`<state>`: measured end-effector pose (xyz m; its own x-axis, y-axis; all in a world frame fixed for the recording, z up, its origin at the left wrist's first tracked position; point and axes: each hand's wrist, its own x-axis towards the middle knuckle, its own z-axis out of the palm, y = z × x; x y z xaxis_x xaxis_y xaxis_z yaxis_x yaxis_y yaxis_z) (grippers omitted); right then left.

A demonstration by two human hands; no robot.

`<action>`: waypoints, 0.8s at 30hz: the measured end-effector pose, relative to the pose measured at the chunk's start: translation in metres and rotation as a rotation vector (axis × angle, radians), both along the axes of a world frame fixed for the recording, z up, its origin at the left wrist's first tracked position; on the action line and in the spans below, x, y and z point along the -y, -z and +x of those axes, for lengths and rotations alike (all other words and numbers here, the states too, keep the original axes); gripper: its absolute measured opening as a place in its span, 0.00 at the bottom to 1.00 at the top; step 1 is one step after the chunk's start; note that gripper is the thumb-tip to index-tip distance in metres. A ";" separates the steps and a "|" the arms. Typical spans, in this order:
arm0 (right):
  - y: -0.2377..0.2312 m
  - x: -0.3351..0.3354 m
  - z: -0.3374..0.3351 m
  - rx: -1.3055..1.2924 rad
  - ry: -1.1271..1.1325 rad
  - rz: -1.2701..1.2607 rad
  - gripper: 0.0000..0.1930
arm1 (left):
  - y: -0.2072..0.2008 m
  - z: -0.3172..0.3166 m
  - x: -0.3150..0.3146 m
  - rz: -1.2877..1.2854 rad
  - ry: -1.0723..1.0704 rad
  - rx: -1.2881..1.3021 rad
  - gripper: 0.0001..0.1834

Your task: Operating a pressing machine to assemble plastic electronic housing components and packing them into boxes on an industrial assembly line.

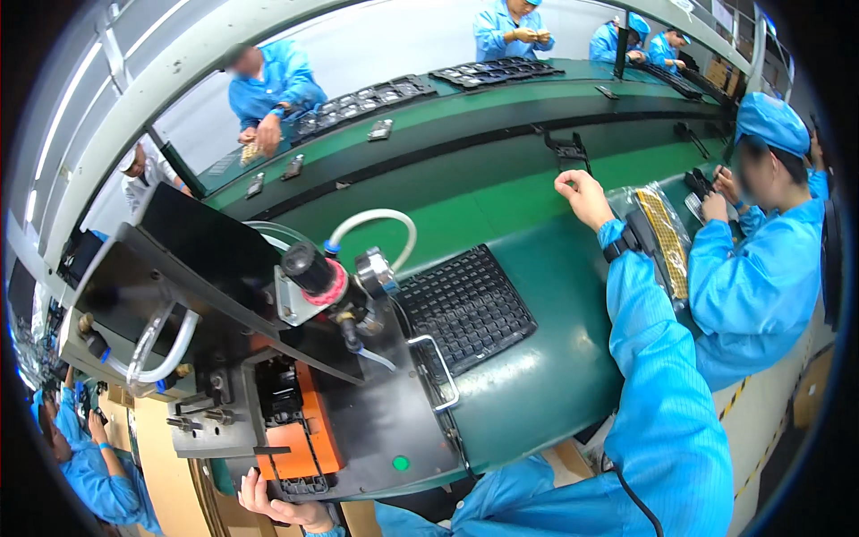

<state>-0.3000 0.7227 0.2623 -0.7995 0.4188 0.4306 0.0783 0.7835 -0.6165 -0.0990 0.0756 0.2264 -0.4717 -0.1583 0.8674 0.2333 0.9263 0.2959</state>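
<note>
My left hand [279, 507] is at the near edge of a bench press, its fingers apart and nothing visible in them. Just beyond it sits an orange fixture block [320, 428], with a black plastic part [284, 394] set in its slot. My right hand [586, 199] reaches out over the green belt, fingers curled together with nothing showing between the tips. Right behind those fingers lies a black plastic frame [566, 150]; whether they touch it I cannot tell. A black tray of small cells [470, 304] rests on the green bench between my hands.
The press [304, 322] carries a regulator knob [306, 267], a gauge [374, 271] and a looping clear hose [380, 215]. At my right lies a bagged yellow strip [664, 242], beside a co-worker [769, 242]. Other workers and black trays [358, 106] line the belt's far side.
</note>
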 end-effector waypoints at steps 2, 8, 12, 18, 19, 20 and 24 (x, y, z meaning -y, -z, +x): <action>-0.013 0.034 0.048 -0.085 -0.107 -0.024 0.05 | -0.002 0.001 0.001 -0.023 0.005 -0.008 0.24; 0.005 0.122 0.199 0.055 -0.164 -0.004 0.03 | 0.001 -0.013 0.001 0.013 -0.003 -0.099 0.29; 0.014 0.157 0.241 0.158 -0.217 -0.041 0.03 | 0.003 -0.016 0.002 0.065 0.018 -0.117 0.31; -0.015 0.147 0.254 -0.003 -0.187 0.061 0.05 | -0.002 -0.013 -0.003 0.018 0.003 -0.082 0.30; -0.014 0.137 0.243 -0.057 -0.158 0.053 0.05 | -0.004 -0.012 -0.006 0.038 0.007 -0.086 0.29; -0.012 0.128 0.232 -0.051 -0.162 0.040 0.05 | -0.004 -0.010 -0.003 0.017 -0.017 -0.073 0.30; 0.002 0.101 0.200 -0.029 -0.193 0.061 0.06 | 0.001 -0.010 0.004 -0.008 0.017 -0.086 0.29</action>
<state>-0.0999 0.6213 0.2605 -0.8493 0.2314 0.4744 -0.0938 0.8183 -0.5671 -0.1092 0.0714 0.2258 -0.3982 -0.1437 0.9060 0.2735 0.9241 0.2668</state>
